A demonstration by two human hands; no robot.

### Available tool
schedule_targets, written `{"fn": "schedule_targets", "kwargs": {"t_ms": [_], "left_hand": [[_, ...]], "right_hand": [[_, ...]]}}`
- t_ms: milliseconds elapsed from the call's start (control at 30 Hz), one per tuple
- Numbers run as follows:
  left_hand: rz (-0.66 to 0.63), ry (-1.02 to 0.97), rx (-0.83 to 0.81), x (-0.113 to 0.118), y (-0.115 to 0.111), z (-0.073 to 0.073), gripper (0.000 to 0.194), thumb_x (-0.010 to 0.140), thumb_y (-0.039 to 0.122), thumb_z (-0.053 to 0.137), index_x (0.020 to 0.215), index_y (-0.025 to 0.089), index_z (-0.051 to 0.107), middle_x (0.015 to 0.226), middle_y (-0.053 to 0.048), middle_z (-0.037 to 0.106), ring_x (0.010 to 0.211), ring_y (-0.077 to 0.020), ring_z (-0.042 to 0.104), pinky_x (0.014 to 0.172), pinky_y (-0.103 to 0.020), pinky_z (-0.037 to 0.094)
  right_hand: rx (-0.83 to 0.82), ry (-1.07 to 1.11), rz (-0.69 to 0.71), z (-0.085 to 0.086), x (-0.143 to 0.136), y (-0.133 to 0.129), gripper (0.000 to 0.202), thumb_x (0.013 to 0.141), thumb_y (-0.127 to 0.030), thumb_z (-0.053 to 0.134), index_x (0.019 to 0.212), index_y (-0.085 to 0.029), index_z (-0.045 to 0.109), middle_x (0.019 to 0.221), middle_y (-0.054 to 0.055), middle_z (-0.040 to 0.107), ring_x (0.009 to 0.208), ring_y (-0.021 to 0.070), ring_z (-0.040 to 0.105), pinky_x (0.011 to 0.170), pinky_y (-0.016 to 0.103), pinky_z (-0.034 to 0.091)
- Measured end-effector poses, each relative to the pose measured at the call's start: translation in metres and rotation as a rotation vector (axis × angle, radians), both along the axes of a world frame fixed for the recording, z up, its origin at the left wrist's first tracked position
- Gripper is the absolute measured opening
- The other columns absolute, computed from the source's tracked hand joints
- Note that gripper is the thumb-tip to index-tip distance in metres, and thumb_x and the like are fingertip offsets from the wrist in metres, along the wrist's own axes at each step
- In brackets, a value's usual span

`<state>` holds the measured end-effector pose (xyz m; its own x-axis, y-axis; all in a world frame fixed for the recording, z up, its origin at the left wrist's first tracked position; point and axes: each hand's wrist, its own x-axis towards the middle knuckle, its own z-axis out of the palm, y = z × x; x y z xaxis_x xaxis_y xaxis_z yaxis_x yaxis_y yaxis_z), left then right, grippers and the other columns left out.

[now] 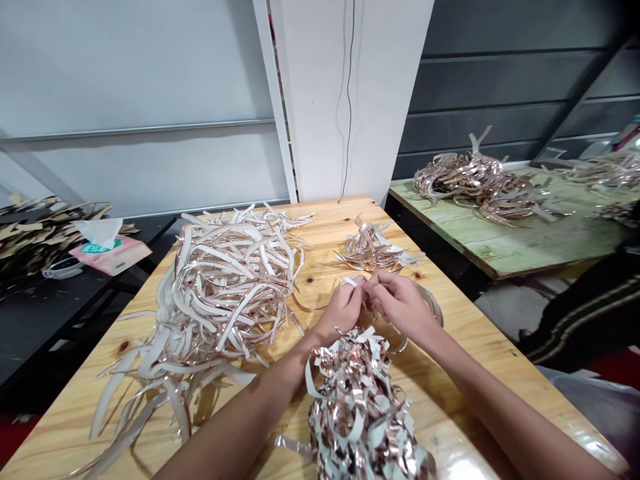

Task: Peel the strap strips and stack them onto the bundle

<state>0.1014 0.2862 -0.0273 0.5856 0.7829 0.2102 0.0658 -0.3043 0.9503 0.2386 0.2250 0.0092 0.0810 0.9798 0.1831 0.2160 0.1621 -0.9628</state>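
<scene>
My left hand (pixel 345 305) and my right hand (pixel 396 303) meet over the middle of the wooden table (pixel 320 257). Both are closed, with fingertips pinched around a thin strip (pixel 351 282) that is white on one side. A longer strip (pixel 434 308) curls out by my right hand. Just below the hands lies a heap of short, curled rose-gold and white scraps (pixel 363 407). To the left spreads a large pile of long white and rose-gold strips (pixel 225 287). A smaller bundle of strips (pixel 370 248) rests beyond my hands. The fingers partly hide what they grip.
At left, a dark table (pixel 30 320) bears a pink tissue pack (pixel 113 257), a white object (pixel 63 269) and brown strips (pixel 35 233). On the right, a greenish table (pixel 565 243) holds more rose-gold strips (pixel 480 180). Dark striped clothing (pixel 590 307) of a person shows at the right edge.
</scene>
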Motion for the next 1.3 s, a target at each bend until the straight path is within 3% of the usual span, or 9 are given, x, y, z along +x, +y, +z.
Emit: {"fn": "schedule_targets", "kwargs": {"t_ms": [933, 1300], "left_hand": [[-0.030, 0.024, -0.077, -0.0007, -0.0028, 0.0013, 0.040, 0.103, 0.044, 0.037, 0.072, 0.020, 0.047, 0.068, 0.001, 0.047, 0.065, -0.0138, 0.041, 0.061, -0.030, 0.035], [-0.075, -0.019, -0.076, -0.0008, -0.0012, 0.0007, 0.041, 0.104, 0.046, 0.038, 0.075, 0.019, 0.050, 0.071, 0.000, 0.052, 0.064, -0.0133, 0.045, 0.062, -0.030, 0.037]], "right_hand": [[-0.005, -0.066, -0.010, 0.0054, -0.0017, -0.0031, 0.025, 0.092, -0.028, 0.058, 0.068, -0.023, 0.053, 0.055, -0.006, 0.052, 0.047, 0.0118, 0.045, 0.049, 0.025, 0.035], [-0.010, -0.062, 0.002, 0.0054, -0.0016, -0.0033, 0.026, 0.094, -0.032, 0.059, 0.070, -0.023, 0.055, 0.055, -0.006, 0.054, 0.048, 0.0126, 0.047, 0.051, 0.026, 0.036]]}}
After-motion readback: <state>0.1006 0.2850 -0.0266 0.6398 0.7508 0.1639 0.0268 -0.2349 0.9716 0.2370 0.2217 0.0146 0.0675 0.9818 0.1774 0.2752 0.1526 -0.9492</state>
